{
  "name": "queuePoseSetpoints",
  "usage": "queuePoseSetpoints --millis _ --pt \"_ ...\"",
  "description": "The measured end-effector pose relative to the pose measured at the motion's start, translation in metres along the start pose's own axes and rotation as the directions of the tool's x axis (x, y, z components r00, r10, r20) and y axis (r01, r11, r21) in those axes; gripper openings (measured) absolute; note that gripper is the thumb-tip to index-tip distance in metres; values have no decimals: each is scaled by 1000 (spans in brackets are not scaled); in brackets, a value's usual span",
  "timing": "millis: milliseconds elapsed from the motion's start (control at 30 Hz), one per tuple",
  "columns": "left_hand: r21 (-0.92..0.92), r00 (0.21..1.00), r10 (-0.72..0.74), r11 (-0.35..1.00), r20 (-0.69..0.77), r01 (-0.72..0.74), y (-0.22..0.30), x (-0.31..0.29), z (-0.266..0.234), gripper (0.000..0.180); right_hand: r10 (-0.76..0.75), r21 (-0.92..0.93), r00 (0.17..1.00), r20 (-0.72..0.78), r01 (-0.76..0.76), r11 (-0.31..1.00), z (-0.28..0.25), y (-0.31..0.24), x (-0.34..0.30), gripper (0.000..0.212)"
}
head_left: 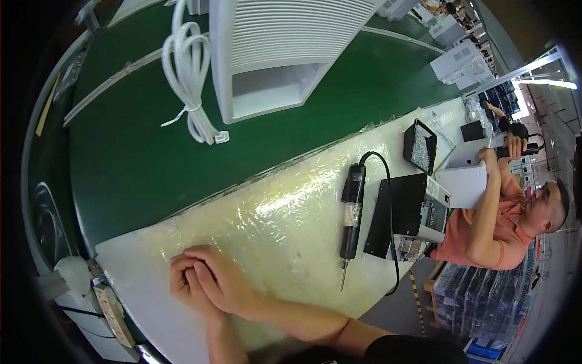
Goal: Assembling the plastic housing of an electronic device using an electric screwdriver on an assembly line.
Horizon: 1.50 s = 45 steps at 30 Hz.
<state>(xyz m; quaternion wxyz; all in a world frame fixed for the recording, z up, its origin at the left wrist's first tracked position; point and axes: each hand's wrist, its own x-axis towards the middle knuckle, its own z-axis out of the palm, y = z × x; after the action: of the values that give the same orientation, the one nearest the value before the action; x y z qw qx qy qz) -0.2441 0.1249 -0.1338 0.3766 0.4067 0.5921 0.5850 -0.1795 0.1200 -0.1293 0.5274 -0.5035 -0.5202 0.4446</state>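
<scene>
"Forearms (303, 320) closest to the camera, both mine, dark sleeve (412, 350) on the right one."

"Grip state?"

"Together. My right grip (230, 285) folds over my left grip (187, 282), fingers curled in, at the near part of the plastic-covered table (291, 242). Anything between the palms: can't tell, hidden."

"Nearest tool?"

"Black electric screwdriver (351, 212). Lies on the table, right of my grip and farther out, well apart from it, bit end toward my side. Its black cord (388, 182) curves over the black-topped device (409, 200), which sits just right of it."

"Farther right?"

"Black tray (431, 148) of small metallic pieces, beyond that device from my grip. Past it, co-worker (485, 236) in orange shirt, hand (516, 145) on a dark tool (528, 150), white box-shaped part (470, 185) by their arms."

"Straight out from your grip?"

"Green surface (145, 182) past the table edge. Tied white cable bundle (193, 103) ahead of me; big white louvred housing (291, 30) just right of the bundle, open recess facing my side."

"Left?"

"Power strip (115, 315), left of my grip, along the table's edge. Next."
</scene>
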Motion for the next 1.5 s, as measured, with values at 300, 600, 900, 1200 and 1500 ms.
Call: queuePoseSetpoints --millis 300,600,900,1200,1500 --pt "46 993 -62 997 101 58 -16 6 -9 11 -9 89 994 -107 19 996 6 1 -3 21" --pt "-66 975 -23 997 222 39 -50 8 -28 19 -124 19 967 -221 132 991 6 4 -9 17" --pt "-174 972 130 980 198 -95 -43 12 -9 7 -157 3 939 -305 165 986 9 19 -10 13" --pt "-21 927 158 987 339 -161 -30 -5 5 8 -10 102 941 -339 48 994 9 2 -17 14" --pt "45 899 164 979 406 -199 -40 -4 -7 10 14 189 945 -327 51 981 6 5 -22 11"
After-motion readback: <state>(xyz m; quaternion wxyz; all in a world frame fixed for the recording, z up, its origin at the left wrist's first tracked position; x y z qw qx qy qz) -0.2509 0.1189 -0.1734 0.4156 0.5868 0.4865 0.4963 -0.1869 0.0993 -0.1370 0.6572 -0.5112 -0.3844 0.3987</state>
